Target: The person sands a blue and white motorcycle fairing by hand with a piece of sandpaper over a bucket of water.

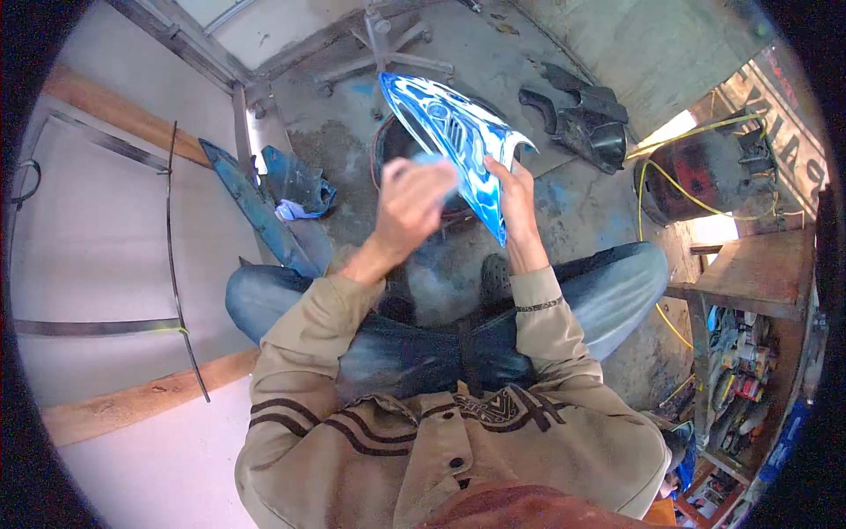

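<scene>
A glossy blue and white body panel (454, 132), long and pointed with small slots, is held up in front of my knees. My right hand (518, 198) grips its right edge, with the thumb on the shiny face and the other fingers hidden behind. Close to the panel's lower left edge is my left hand (410, 203), smeared by motion. Something pale blue shows at its fingertips, too blurred to name, and whether it touches the panel is unclear. Under the panel stands a dark round tub (382, 157), partly covered by it.
Molded black plastic parts (582, 115) lie on the concrete floor at far right, near a dark drum (696, 176) with a yellow hose. Tools fill a wooden shelf (758, 269) on the right. A dusty blue panel (256, 207) is at left; a wheeled chair base (383, 57) stands ahead.
</scene>
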`<state>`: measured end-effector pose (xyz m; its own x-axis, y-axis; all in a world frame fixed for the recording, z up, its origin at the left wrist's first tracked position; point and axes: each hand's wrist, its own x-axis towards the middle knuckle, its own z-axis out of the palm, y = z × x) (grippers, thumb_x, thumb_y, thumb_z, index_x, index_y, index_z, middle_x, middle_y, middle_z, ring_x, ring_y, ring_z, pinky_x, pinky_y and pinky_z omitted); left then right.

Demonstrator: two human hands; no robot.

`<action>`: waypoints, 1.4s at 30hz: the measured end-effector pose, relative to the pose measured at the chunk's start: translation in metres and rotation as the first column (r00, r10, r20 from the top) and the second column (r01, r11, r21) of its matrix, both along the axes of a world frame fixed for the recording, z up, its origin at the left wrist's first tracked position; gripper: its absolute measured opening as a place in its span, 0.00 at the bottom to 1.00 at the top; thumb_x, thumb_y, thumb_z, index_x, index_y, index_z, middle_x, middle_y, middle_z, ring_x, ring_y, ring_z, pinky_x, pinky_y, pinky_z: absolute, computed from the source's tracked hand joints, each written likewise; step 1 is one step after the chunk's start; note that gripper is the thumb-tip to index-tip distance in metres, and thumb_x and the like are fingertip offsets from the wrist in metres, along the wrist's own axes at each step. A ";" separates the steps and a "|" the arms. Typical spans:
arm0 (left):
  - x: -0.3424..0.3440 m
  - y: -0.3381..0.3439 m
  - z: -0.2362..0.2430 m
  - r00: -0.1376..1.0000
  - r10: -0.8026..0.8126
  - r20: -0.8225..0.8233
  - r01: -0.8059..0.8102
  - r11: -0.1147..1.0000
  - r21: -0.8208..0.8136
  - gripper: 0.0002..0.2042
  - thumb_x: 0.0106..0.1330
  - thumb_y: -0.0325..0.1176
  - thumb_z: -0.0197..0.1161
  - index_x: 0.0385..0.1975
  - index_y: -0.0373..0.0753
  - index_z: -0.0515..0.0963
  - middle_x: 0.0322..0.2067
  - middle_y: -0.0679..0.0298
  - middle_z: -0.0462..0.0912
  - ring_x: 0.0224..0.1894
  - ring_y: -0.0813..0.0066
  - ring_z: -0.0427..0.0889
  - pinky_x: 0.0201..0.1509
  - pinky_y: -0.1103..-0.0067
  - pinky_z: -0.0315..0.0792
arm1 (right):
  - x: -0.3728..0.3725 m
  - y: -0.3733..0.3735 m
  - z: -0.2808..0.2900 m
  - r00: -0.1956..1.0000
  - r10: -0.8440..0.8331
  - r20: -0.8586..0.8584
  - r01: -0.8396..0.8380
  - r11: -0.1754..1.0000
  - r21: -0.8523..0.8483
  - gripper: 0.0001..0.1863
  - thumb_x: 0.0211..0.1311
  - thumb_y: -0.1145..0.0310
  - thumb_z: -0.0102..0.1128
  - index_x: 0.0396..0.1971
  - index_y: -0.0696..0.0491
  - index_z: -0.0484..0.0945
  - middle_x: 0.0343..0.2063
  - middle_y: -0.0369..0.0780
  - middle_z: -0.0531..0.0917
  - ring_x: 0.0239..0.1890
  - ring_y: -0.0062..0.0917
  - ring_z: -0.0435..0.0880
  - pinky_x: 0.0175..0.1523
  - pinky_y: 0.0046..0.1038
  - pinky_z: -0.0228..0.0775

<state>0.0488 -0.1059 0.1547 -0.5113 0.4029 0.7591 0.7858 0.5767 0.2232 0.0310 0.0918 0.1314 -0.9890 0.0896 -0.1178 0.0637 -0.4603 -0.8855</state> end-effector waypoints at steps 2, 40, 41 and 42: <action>0.022 0.012 0.000 0.993 -0.116 0.022 0.118 0.991 -0.069 0.19 0.55 0.23 0.67 0.49 0.44 0.88 0.53 0.66 0.90 0.58 0.71 0.86 0.62 0.62 0.71 | 0.001 0.001 0.004 1.000 0.022 0.014 -0.022 1.000 0.011 0.19 0.73 0.68 0.65 0.58 0.63 0.83 0.50 0.38 0.89 0.49 0.20 0.85 0.57 0.25 0.74; -0.010 -0.012 0.001 0.998 0.062 0.009 -0.062 0.998 -0.001 0.17 0.60 0.23 0.70 0.49 0.44 0.89 0.52 0.65 0.92 0.55 0.70 0.89 0.63 0.61 0.70 | 0.000 0.001 0.002 0.997 0.059 0.056 -0.055 0.997 -0.062 0.19 0.74 0.69 0.63 0.59 0.63 0.82 0.52 0.39 0.88 0.51 0.22 0.86 0.59 0.26 0.75; -0.005 -0.005 -0.002 0.999 0.035 0.020 -0.036 0.999 0.016 0.17 0.60 0.23 0.69 0.49 0.44 0.89 0.52 0.64 0.91 0.56 0.70 0.88 0.64 0.62 0.70 | -0.002 0.003 0.001 0.995 0.070 0.065 -0.065 0.996 -0.068 0.19 0.74 0.69 0.63 0.59 0.63 0.82 0.52 0.39 0.88 0.52 0.22 0.85 0.60 0.26 0.74; 0.006 0.003 -0.005 0.998 -0.051 0.048 0.051 0.999 -0.010 0.18 0.59 0.22 0.69 0.49 0.44 0.89 0.53 0.64 0.91 0.57 0.70 0.88 0.65 0.62 0.71 | -0.003 0.005 -0.001 0.996 0.067 0.064 -0.062 0.996 -0.066 0.19 0.74 0.69 0.63 0.59 0.63 0.82 0.52 0.39 0.88 0.52 0.22 0.85 0.60 0.26 0.74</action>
<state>0.0553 -0.1030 0.1494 -0.5251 0.4380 0.7296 0.8031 0.5387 0.2546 0.0277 0.0963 0.1304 -0.9823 0.0161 -0.1867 0.1527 -0.5091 -0.8471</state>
